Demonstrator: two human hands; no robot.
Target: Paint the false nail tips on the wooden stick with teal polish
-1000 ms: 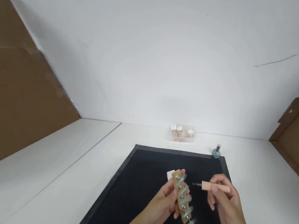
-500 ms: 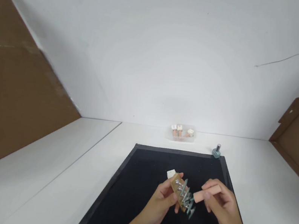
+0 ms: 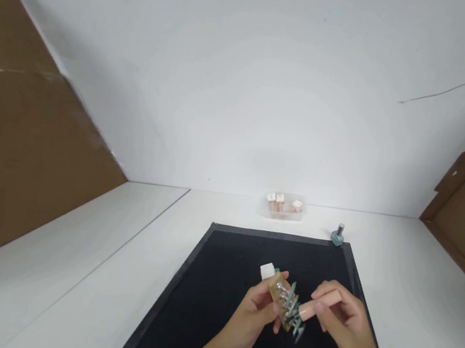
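Note:
My left hand is closed around a tan block. Several metal pins with grey-green ends stick out from the block's right side. A white cube shows at the block's upper left; whether it is joined to it I cannot tell. My right hand pinches a peach-coloured stick between thumb and fingers. The stick slants down to the left, its lower end right at the grey-green ends; contact is not clear. Both hands are above a black mat.
A clear plastic box with several white-headed, peach-stemmed pieces stands at the wall. A grey-green block with a metal post stands at the mat's back right edge. Brown cardboard panels flank the white table.
The tan block has shifted slightly right and down in my left hand. The peach stick's lower end now sits closer among the pins' grey-green ends.

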